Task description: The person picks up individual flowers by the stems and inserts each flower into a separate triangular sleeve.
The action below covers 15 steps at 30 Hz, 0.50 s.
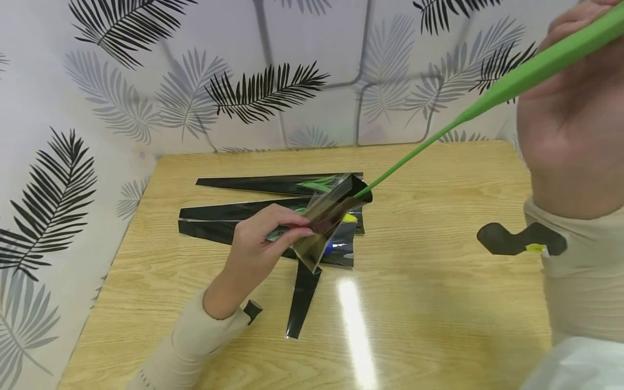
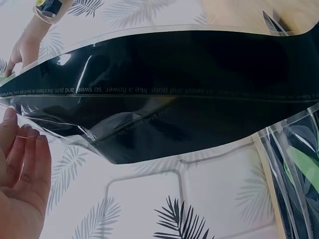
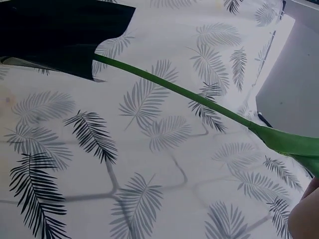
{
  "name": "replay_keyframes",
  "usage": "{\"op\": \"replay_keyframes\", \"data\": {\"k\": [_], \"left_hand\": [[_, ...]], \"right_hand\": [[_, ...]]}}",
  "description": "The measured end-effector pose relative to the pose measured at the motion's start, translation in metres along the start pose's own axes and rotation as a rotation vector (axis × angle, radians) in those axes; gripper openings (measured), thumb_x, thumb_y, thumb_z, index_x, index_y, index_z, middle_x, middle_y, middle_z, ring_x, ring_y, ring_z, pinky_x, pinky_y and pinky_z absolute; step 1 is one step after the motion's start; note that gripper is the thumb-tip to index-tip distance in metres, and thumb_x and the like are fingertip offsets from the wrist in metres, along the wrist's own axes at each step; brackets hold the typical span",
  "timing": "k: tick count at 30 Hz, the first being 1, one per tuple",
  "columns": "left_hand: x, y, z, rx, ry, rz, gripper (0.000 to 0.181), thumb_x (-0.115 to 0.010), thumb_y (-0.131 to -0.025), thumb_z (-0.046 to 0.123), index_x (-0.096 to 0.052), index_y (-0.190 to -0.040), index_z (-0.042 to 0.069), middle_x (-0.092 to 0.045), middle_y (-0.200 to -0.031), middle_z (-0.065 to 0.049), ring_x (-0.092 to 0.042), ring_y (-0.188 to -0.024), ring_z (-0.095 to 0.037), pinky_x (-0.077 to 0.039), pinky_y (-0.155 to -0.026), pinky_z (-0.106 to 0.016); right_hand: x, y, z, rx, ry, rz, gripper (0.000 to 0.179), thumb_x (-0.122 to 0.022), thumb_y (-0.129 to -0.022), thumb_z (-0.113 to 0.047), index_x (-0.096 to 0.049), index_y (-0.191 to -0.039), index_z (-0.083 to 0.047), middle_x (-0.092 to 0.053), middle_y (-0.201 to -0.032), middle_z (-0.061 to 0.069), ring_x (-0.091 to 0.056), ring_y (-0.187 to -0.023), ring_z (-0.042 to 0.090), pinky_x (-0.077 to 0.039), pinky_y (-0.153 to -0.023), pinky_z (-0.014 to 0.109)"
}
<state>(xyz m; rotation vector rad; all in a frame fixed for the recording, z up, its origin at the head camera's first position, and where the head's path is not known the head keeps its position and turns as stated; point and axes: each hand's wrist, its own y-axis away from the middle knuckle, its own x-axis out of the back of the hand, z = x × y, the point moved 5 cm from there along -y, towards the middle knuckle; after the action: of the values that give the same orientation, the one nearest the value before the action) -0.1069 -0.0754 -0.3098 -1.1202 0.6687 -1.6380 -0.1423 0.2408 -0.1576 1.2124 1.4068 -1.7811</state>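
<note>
My left hand (image 1: 265, 244) pinches the clear edge of a black flower-wrapping sleeve (image 2: 174, 64), holding it tilted above the table. Small printed lettering runs along this sleeve in the left wrist view. At the upper right my right hand (image 1: 570, 119) holds a long green flower stem with a leaf (image 1: 531, 73). The thin end of the stem (image 3: 174, 89) enters the sleeve's opening, and its tip is hidden inside. Only a little of the right hand (image 3: 306, 214) shows beside the leaf in the right wrist view. The flower's head is out of view.
Several wrapped flowers lie behind and under the held sleeve, among them a black sleeve with green inside (image 1: 253, 184) and one with blue (image 1: 341, 246). A narrow black sleeve piece (image 1: 303, 303) points toward the front of the wooden table (image 1: 439, 260). A leaf-patterned wall covering (image 1: 312, 65) stands behind.
</note>
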Motion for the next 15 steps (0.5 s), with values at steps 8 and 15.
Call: {"op": "replay_keyframes", "data": {"k": [8,15], "left_hand": [[-0.005,-0.002,-0.001,0.026,0.011,0.025,0.016,-0.073,-0.077,0.000,-0.067,-0.091,0.000,-0.067,-0.089,-0.006,-0.063,-0.082,-0.017,-0.052,-0.070,-0.026],[-0.009,-0.003,-0.001,0.052,0.022,0.039,0.017,-0.074,-0.076,0.000,-0.068,-0.091,0.001,-0.067,-0.090,-0.005,-0.063,-0.082,-0.016,-0.052,-0.069,-0.026]], "right_hand": [[0.012,0.018,0.029,-0.114,-0.015,-0.010,0.027,-0.033,-0.100,-0.007,-0.049,-0.091,0.013,-0.051,-0.081,0.023,-0.053,-0.066,0.036,-0.053,-0.062,0.043],[0.016,0.031,0.045,-0.101,0.098,-0.108,0.005,-0.046,-0.092,0.009,-0.045,-0.095,0.013,-0.050,-0.081,0.024,-0.052,-0.067,0.034,-0.054,-0.065,0.040]]}}
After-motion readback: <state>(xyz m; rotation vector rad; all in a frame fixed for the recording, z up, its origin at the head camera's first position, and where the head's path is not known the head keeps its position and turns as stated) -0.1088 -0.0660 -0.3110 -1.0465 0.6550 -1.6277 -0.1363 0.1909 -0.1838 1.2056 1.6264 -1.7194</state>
